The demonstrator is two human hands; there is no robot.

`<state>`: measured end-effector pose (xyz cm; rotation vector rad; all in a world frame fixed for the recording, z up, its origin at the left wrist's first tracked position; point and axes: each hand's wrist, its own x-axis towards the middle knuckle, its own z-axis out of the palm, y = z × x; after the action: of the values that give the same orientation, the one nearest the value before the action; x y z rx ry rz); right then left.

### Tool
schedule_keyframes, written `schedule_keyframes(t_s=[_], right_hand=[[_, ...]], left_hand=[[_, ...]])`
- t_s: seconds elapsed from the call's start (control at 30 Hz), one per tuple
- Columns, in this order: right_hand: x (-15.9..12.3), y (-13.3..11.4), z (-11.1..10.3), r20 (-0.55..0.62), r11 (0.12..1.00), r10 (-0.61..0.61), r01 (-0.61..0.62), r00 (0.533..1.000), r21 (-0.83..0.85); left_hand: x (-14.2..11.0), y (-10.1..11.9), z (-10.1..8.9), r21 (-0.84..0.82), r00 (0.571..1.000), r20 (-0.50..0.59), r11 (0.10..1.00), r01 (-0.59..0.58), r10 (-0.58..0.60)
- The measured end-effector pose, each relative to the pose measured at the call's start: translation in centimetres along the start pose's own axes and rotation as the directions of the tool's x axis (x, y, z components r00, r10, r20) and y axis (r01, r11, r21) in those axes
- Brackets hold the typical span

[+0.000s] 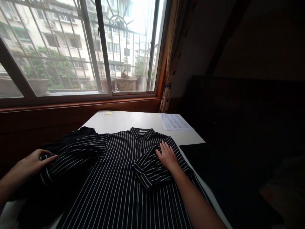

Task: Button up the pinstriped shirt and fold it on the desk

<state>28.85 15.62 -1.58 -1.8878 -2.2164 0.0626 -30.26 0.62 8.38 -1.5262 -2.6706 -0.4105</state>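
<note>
A black shirt with white stripes [119,171] lies front up on a white table, its collar toward the window. The right-side sleeve is folded inward across the chest, cuff near the button line. My right hand [166,155] rests on that folded sleeve near the shoulder, fingers stretched out. At the left, my left hand [35,162] pinches the other sleeve near its cuff, thumb on top. That sleeve stretches out to the left over a heap of dark clothing [59,141]. The shirt's lower end runs out of view.
The white table [131,119] carries printed sheets [176,121] at its far right and a yellow sticky note [109,113] at its far left. Dark cloth [197,152] lies by the right edge. Beyond stand a barred window and a tied curtain [168,79].
</note>
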Motion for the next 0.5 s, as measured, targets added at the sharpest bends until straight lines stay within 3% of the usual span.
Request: schedule_keyframes(t_s=[0.1,0.2,0.3,0.37,0.5], right_hand=[[0.0,0.0,0.0,0.000,1.000,0.000,0.000,1.000,0.001],[0.0,0.0,0.0,-0.001,1.000,0.000,0.000,1.000,0.003],[0.0,0.0,0.0,0.001,1.000,0.002,-0.002,1.000,0.005],[-0.1,0.0,-0.1,0.002,1.000,0.003,-0.003,1.000,0.007],[-0.1,-0.1,-0.3,0.011,1.000,0.008,-0.008,1.000,0.011]], left_hand=[[0.4,0.2,-1.0,-0.130,0.990,0.114,0.986,0.101,-0.087],[0.3,1.6,-2.2,-0.077,0.991,-0.109,0.994,0.074,-0.082],[-0.5,5.0,-4.0,0.023,0.928,-0.354,0.993,-0.115,0.116],[-1.3,8.1,-5.4,0.104,0.858,-0.426,0.957,-0.269,0.288],[-2.5,14.4,-7.7,0.244,0.764,-0.410,0.867,-0.435,0.499]])
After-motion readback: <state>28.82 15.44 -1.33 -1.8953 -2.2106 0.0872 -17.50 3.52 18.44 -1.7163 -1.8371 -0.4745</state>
